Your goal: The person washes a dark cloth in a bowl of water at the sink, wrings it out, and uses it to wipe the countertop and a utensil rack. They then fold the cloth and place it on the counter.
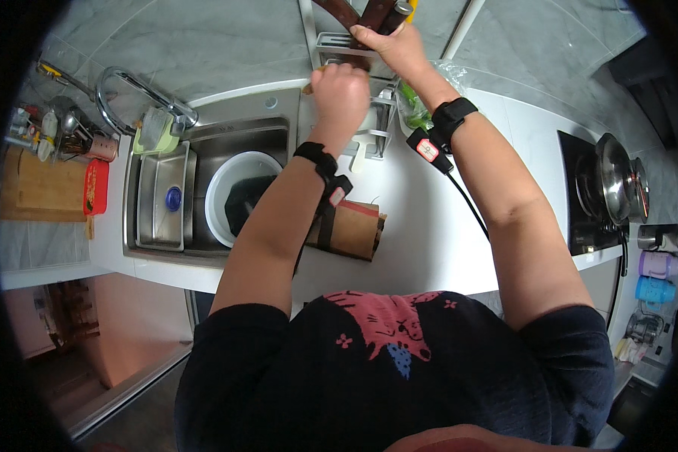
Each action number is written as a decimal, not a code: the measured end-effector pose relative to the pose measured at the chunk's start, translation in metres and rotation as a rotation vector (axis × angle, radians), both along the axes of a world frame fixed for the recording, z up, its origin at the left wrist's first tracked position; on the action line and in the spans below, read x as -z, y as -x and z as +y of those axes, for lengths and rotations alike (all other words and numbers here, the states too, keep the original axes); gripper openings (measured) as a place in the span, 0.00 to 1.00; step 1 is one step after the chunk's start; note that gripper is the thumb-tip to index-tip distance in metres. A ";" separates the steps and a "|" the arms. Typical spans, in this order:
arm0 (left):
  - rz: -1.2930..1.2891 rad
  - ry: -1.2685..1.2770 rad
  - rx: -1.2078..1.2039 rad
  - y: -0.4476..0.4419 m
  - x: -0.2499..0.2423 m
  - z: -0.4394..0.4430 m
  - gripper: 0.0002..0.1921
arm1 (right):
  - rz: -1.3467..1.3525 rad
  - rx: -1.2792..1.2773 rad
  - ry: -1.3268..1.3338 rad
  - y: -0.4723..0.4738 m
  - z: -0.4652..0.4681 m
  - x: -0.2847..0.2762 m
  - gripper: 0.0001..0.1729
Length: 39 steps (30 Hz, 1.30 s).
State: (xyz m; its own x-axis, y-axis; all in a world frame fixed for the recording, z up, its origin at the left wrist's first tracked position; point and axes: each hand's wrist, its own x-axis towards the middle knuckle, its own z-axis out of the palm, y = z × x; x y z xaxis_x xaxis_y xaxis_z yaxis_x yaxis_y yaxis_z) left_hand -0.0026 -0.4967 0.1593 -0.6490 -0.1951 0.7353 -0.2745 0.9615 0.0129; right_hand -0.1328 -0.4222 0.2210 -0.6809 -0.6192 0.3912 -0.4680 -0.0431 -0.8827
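Note:
At the back wall stands a light-coloured metal knife rack (339, 40) with several handles rising from it. My right hand (395, 48) grips around the dark wooden handles (373, 17), its thumb lying across them; its fingers are mostly hidden. Just in front of the rack, my left hand (342, 93) is closed in a fist. A tan, wood-like piece (308, 88) pokes out at the fist's left side; the rest of it is covered. Beneath the hands, a white flat-ended utensil (361, 152) rests by a small metal rack (383, 133).
On the left, a steel sink (260, 127) holds a white basin (217, 186) with something dark inside. A folded cardboard piece (350, 229) lies on the white counter (429, 226). Bagged green vegetables (415, 107) sit beside my right forearm. A lidded pan (613, 178) stands on the black cooktop (570, 186).

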 end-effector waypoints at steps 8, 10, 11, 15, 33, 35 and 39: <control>0.076 -0.015 0.258 0.030 -0.001 0.036 0.05 | -0.140 -0.044 0.001 -0.001 0.001 -0.001 0.24; -0.081 0.045 0.237 0.016 -0.004 0.018 0.04 | -0.091 -0.040 0.006 -0.003 0.003 -0.003 0.23; -0.111 0.086 0.247 0.005 -0.005 0.005 0.05 | -0.074 -0.033 0.004 -0.003 0.004 -0.003 0.23; -0.118 0.128 0.170 -0.023 -0.014 -0.035 0.06 | 0.014 0.020 -0.047 -0.003 0.003 -0.006 0.23; -0.040 -0.297 0.254 -0.035 0.010 0.028 0.02 | 0.038 0.039 0.014 0.004 -0.005 0.005 0.23; 0.097 -0.392 0.203 -0.021 0.014 0.045 0.03 | 0.050 0.055 0.014 0.003 -0.005 0.002 0.23; 0.071 -0.536 0.378 -0.017 0.010 0.057 0.09 | 0.037 0.017 -0.085 -0.004 0.001 -0.012 0.27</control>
